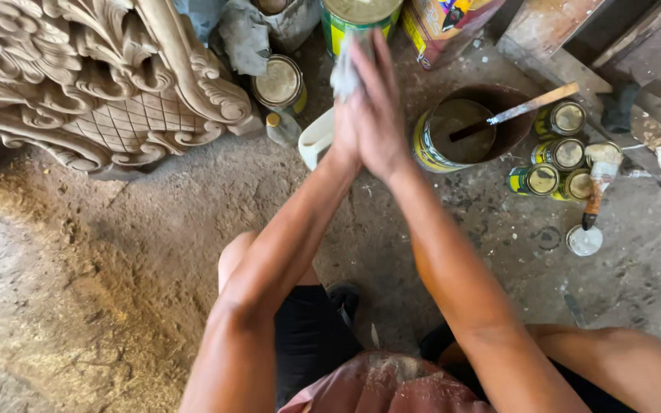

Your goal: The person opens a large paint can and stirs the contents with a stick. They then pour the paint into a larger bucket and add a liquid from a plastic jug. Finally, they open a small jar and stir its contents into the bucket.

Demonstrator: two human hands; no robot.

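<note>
Left hand [346, 130] and right hand [380, 115] press palm to palm, fingers extended, clamping a pale grey crumpled cloth [343, 73] whose end protrudes beyond the fingertips, above the dusty concrete floor [116, 252], near the open yellow-labelled tin [453, 134].

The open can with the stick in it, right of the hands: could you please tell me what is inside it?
The open can holds a murky brownish liquid, with a flat wooden stick leaning in it. The stick's lower end is under the liquid and hidden, as is the can's bottom.

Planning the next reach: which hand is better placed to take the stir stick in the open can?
Probably the right hand: it is on the side of the open can and stir stick. The left hand is pressed against it, farther away.
</note>
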